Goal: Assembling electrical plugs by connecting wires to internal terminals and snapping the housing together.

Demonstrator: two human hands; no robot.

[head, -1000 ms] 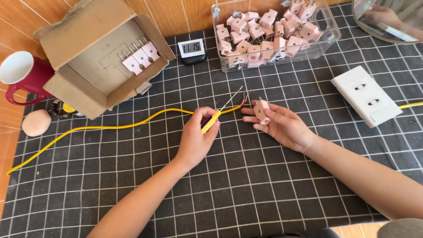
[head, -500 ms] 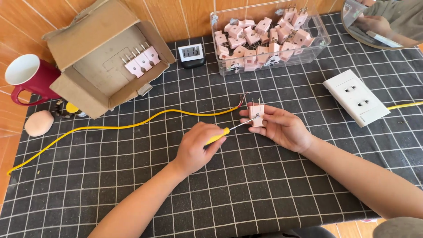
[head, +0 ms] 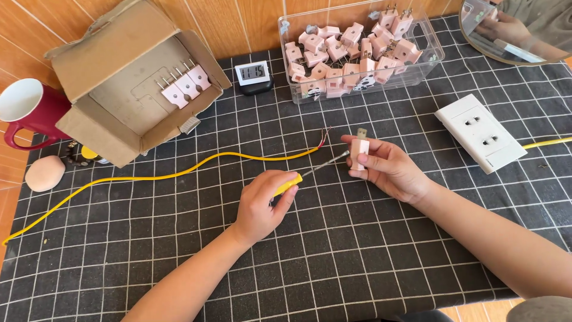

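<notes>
My left hand (head: 260, 204) grips a yellow-handled screwdriver (head: 310, 172) whose metal tip touches the side of a small pink plug (head: 359, 149). My right hand (head: 390, 169) holds that plug upright, prongs pointing up. A yellow cable (head: 179, 174) lies on the black gridded mat (head: 333, 262); its bare wire end (head: 325, 137) rests just left of the plug, untouched.
An open cardboard box (head: 134, 89) with three pink plugs stands at the back left. A clear bin (head: 357, 50) of several pink plugs is behind, a small digital clock (head: 253, 76) beside it. A white socket block (head: 479, 132) lies right, a red mug (head: 30, 113) far left.
My left hand slid back from the wire end and now points the screwdriver at the plug. My right hand turned the plug upright, a little to the right.
</notes>
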